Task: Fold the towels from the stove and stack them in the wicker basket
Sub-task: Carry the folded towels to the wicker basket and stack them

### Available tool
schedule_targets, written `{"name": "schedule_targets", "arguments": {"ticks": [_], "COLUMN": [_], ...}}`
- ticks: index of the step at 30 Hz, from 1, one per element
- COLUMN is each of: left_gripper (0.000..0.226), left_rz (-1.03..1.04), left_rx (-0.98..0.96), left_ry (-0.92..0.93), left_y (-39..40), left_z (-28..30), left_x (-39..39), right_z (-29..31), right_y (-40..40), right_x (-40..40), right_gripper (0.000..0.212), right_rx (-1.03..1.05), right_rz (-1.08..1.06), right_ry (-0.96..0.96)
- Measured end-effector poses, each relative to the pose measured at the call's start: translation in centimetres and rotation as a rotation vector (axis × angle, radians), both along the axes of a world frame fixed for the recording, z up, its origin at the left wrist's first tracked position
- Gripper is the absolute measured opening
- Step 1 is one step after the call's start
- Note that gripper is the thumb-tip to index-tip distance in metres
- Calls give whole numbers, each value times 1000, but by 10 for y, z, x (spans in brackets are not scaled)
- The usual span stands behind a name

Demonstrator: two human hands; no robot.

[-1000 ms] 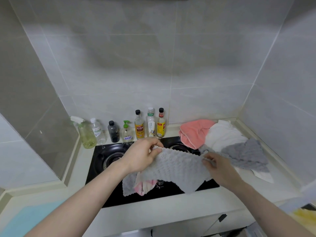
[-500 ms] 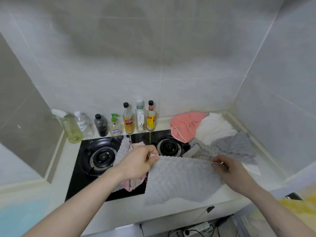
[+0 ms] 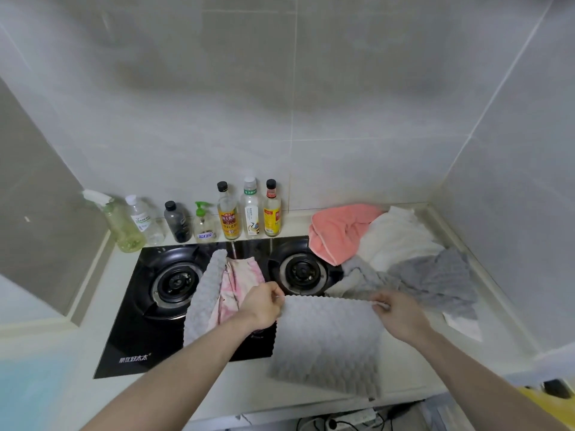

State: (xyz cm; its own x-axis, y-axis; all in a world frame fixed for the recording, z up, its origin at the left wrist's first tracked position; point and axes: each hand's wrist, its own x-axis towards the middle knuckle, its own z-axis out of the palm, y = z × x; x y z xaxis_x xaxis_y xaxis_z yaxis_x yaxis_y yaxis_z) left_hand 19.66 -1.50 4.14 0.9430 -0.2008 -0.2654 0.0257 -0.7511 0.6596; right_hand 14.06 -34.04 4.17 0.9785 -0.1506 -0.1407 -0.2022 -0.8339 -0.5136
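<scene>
A light grey bumpy towel (image 3: 326,340) hangs stretched between my hands over the stove's front right edge. My left hand (image 3: 263,304) pinches its top left corner and my right hand (image 3: 399,312) pinches its top right corner. Another grey bumpy towel (image 3: 203,293) and a pink-and-white towel (image 3: 241,276) lie across the middle of the black gas stove (image 3: 149,331). A heap at the right holds a salmon pink towel (image 3: 337,231), a white towel (image 3: 395,237) and a darker grey towel (image 3: 435,281). No wicker basket is in view.
A row of bottles (image 3: 249,209) and a green spray bottle (image 3: 119,222) stands along the back wall behind the stove. Tiled walls close in the left, back and right. Cables and a power strip (image 3: 348,419) lie below the counter's front edge.
The grey towel was lifted clear of the other towels and drawn to the right and toward me, stretched flat between both hands. The view shifted so the left burner now shows fully.
</scene>
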Motion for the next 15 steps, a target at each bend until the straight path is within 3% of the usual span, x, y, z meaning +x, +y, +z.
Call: {"name": "schedule_targets", "arguments": {"ticks": [6,9,15], "left_gripper": [16,10,8], "left_rz": [63,34,-65], "left_rx": [-55,-18,109], "left_ry": [-66,-84,-24], "left_y": [-13,-15,-21], "left_z": [-15,-23,-52], "left_x": [2,-6,-29], "right_z": [-19,-30,-63], "right_y": [-15,-21,-34], "right_x": [21,16,-8], "right_gripper": [25,16,26], "right_rx": [25,40,55], "right_rz": [3,32,79], "right_ry": [-74,-13,77]}}
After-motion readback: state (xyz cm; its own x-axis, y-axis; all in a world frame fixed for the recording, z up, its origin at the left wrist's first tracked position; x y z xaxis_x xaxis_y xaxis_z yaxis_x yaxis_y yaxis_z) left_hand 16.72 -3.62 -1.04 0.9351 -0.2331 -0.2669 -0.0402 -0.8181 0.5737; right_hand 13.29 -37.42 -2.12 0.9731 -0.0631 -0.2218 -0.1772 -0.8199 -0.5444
